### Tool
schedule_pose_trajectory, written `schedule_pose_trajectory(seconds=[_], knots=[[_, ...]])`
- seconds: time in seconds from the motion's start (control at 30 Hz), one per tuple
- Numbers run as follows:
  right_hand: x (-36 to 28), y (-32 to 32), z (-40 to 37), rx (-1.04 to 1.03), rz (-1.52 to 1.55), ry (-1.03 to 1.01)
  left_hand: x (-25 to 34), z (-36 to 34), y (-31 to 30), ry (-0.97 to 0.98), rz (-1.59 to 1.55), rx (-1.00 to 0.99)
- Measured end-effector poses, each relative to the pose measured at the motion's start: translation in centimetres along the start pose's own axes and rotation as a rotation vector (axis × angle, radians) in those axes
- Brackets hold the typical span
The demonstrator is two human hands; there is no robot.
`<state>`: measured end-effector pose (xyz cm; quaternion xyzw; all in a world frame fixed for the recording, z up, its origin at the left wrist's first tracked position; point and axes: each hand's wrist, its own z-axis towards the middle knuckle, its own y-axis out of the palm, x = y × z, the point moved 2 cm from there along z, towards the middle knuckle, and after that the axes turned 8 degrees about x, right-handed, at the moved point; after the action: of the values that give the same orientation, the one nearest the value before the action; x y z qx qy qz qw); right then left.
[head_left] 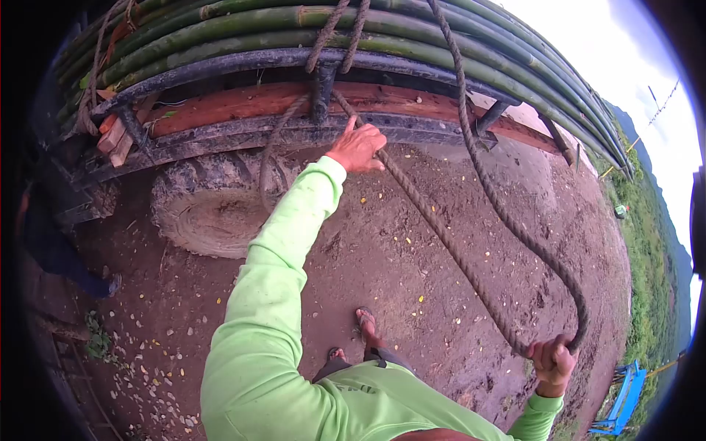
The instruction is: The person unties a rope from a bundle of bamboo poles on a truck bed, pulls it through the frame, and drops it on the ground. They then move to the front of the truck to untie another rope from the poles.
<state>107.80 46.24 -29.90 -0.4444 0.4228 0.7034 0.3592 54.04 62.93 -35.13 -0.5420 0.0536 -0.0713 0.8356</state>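
My left hand [358,145] is closed around a thick brown rope [441,234], just below the trailer's metal side rail [257,132]. From there the rope slants down to my right hand [553,360], which is wrapped around it low on the right. Past my right hand it bends in a loop and runs back up over the green bamboo poles [243,29]. More turns of rope pass over the poles near a short upright post [322,92].
Under the rail is a mud-caked tire [213,206], with a reddish wooden beam [243,106] above. Another person's leg [70,257] shows at far left. A blue bench [621,400] stands at lower right. Small stones and leaves dot the dirt ground [382,279].
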Motion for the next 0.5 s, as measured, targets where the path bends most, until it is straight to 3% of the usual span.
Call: schedule_pose_trajectory(seconds=[0.03,0.1,0.13,0.17,0.23,0.3,0.4,0.43,0.47,0.5], knots=[[-2.3,-3.4,-1.4,0.011,-0.018,0.031,-1.8,0.1,0.9,0.012,-0.033,0.161],[-4.3,-11.5,-2.4,0.537,0.12,0.075,-2.0,1.3,1.8,-0.104,0.002,0.106],[-4.8,-14.2,-1.6,0.628,0.105,0.098,-0.4,2.1,3.8,-0.113,0.004,0.147],[-5.0,-17.2,-0.2,0.727,0.017,0.079,2.4,2.6,5.8,-0.129,0.01,0.185],[-4.5,-21.6,2.8,0.893,-0.136,0.067,8.6,1.6,6.7,-0.154,-0.009,0.069],[-3.7,-24.0,6.7,1.019,-0.283,0.092,15.3,-0.1,9.0,-0.012,-0.096,0.053],[-0.6,-24.9,13.4,0.835,-0.507,0.126,30.1,-4.8,11.6,0.201,-0.305,-0.144],[1.4,-24.3,15.6,0.741,-0.662,0.097,36.4,-7.4,13.5,0.323,-0.419,-0.179],[3.2,-23.3,17.3,0.631,-0.858,0.215,42.4,-9.5,14.3,0.407,-0.532,-0.225],[4.9,-20.1,18.4,0.431,-1.201,0.169,46.0,-10.7,14.1,0.446,-0.551,-0.173]])
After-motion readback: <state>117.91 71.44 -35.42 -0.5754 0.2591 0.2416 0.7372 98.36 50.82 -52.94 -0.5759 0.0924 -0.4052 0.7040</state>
